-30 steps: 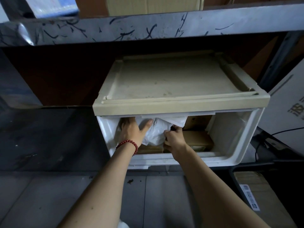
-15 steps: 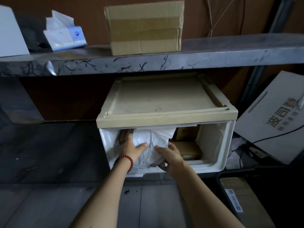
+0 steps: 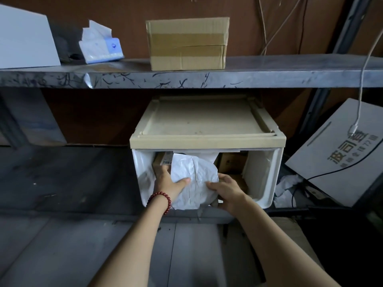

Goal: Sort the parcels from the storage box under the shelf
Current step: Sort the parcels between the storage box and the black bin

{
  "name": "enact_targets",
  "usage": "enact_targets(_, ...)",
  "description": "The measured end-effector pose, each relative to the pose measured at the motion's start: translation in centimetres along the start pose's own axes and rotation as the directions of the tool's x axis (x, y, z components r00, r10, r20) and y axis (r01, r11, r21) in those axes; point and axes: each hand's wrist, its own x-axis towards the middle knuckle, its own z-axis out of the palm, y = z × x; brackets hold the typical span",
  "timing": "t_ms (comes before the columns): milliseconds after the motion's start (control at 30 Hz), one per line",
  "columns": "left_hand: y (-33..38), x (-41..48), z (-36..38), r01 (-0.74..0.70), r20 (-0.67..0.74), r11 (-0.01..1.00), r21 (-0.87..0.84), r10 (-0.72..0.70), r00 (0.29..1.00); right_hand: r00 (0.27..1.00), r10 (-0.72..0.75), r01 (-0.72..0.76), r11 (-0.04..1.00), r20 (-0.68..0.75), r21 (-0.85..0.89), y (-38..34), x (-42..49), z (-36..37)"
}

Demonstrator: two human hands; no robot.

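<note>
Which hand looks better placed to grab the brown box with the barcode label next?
Probably the left hand: it sits directly below that brown box, on the white parcel's left edge. The right hand grips the parcel's far side.

Both hands, left hand point(image 3: 169, 184) and right hand point(image 3: 227, 191), grip a crumpled white parcel point(image 3: 194, 181) at the storage box point(image 3: 263, 183) opening, under the shelf point(image 3: 269, 77).
</note>
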Motion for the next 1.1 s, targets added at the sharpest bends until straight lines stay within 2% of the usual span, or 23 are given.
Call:
enact_targets(133, 0.3, -1.6, -0.4, 0.013, -0.005, 0.993, -0.121, -0.013, 1.0, 0.994, -0.106, 0.107, 0.994, -0.006, 0.027, -0.3, -1.6, -0.7)
enact_targets(267, 0.9, -3.8, 0.0, -0.025, 0.03, 0.98, -0.195, 0.032, 0.999, 0.981, -0.188, 0.19, 0.981, -0.035, 0.048, -0.3, -3.1, -0.7)
enact_targets(367, 1.6, -5.5, 0.7, -0.177, -0.03, 0.961, -0.211, 0.174, 0.984, 0.98, -0.173, 0.186, 0.974, -0.102, 0.128, -0.5, -4.0, -0.8)
enact_targets(433, 2.0, -6.3, 1.0, -0.265, -0.07, 0.944, -0.198, 0.256, 0.964, 0.98, -0.145, 0.168, 0.97, -0.137, 0.173, -0.5, -4.5, -1.0)
enact_targets(567, 2.5, -6.8, 1.2, -0.346, -0.123, 0.922, -0.172, 0.329, 0.936, 0.98, -0.123, 0.154, 0.966, -0.155, 0.206, -0.7, -4.9, -2.0)
enact_targets(867, 2.3, -6.8, 0.9, -0.372, 0.149, 0.926, 0.064, 0.36, 0.921, 0.991, -0.056, 0.09, 0.953, -0.124, 0.289, -1.5, -4.6, -3.9)
enact_targets(967, 2.2, -6.7, 1.0, -0.387, 0.147, 0.917, 0.093, 0.372, 0.916, 0.993, -0.055, 0.083, 0.952, -0.104, 0.296, -1.5, -4.5, -4.0)
enact_targets(1100, 2.5, -6.6, 1.2, -0.365, 0.101, 0.931, 0.016, 0.362, 0.927, 0.996, -0.067, 0.084, 0.927, -0.059, 0.366, -1.6, -4.5, -3.7)
